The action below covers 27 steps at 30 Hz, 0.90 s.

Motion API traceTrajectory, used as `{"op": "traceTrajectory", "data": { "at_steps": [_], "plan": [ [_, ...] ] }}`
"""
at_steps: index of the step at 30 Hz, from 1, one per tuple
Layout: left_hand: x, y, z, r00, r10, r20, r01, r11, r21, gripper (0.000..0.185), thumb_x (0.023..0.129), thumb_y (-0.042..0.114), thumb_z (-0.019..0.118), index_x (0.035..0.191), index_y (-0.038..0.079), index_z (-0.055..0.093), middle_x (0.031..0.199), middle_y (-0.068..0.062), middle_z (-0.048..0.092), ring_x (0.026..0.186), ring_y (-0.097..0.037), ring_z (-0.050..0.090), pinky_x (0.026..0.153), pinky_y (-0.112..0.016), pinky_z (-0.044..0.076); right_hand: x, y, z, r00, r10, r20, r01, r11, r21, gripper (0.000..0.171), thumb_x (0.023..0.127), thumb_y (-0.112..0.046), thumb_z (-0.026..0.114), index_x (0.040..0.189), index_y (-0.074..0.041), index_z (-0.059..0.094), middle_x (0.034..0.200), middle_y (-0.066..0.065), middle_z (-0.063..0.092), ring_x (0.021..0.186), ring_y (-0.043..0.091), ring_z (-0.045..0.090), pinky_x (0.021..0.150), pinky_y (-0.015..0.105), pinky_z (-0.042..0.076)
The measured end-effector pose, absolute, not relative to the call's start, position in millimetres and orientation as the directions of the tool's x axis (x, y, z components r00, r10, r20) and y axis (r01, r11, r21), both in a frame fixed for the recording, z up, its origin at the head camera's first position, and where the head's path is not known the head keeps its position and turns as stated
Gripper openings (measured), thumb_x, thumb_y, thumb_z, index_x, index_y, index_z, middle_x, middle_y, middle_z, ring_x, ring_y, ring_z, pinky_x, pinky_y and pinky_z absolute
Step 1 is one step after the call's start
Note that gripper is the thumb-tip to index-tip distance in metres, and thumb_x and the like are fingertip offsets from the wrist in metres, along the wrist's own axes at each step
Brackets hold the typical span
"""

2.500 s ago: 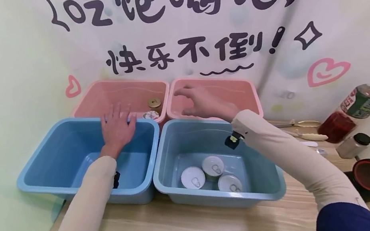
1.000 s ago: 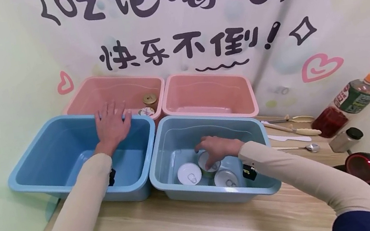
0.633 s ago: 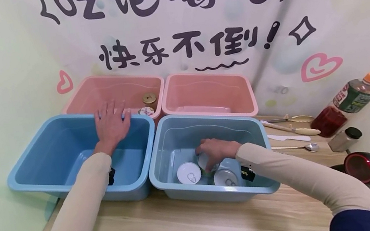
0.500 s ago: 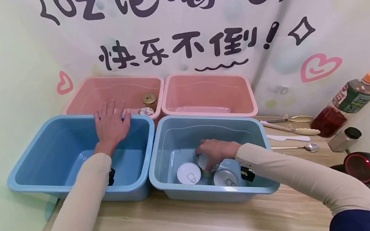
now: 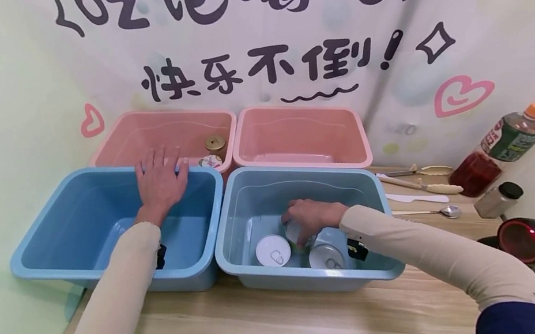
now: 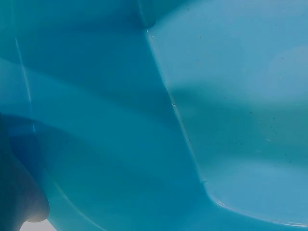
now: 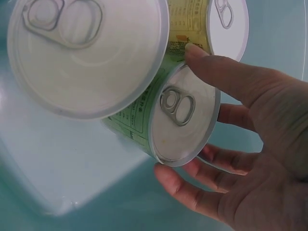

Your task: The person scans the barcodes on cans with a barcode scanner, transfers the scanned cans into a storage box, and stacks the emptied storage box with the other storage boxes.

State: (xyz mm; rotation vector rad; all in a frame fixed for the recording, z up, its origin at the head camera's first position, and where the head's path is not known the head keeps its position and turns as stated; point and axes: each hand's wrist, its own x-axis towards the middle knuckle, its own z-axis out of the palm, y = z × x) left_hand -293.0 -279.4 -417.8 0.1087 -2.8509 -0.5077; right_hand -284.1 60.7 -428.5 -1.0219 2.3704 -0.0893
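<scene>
My right hand (image 5: 303,224) reaches down into the right blue bin (image 5: 353,177). It grips the middle one of three pull-tab cans. In the right wrist view the thumb and fingers of that hand (image 7: 179,110) curl round the green-labelled can (image 7: 130,126), which is tilted. A second can (image 7: 86,53) lies close to the camera and a third can (image 7: 230,24) behind. The other two cans (image 5: 272,249) (image 5: 325,256) stand upright in the bin. My left hand (image 5: 159,172) rests flat on the far rim of the left blue bin (image 5: 45,225). The left wrist view holds only the blue bin's inside (image 6: 192,96).
Two pink bins (image 5: 136,135) (image 5: 344,120) stand behind; the left one holds a gold-lidded jar (image 5: 214,142) and another small jar (image 5: 209,161). To the right lie cutlery (image 5: 420,186), a sauce bottle (image 5: 516,133), a red tub (image 5: 481,173), a shaker (image 5: 498,199) and a scanner (image 5: 528,239).
My right hand came down from over the right pink bin into the right blue bin and took hold of the middle can. The left hand has stayed on the rim.
</scene>
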Motion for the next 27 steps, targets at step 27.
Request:
{"op": "traceTrajectory", "data": {
  "at_steps": [27],
  "plan": [
    [-291.5, -279.0, -416.4, -0.972, -0.118, 0.203, -0.042, 0.937, 0.346, 0.061, 0.105, 0.047, 0.031, 0.158, 0.017, 0.029, 0.167, -0.017, 0.017, 0.154, -0.041, 0.011, 0.122, -0.064, 0.003, -286.4, 49.7, -432.6, -0.599, -0.639, -0.483, -0.646, 0.742, -0.181, 0.065, 0.076, -0.028, 0.088, 0.134, -0.011, 0.063, 0.125, 0.012, 0.058, 0.11, 0.025, 0.057, 0.091, 0.038, 0.053]
  ]
}}
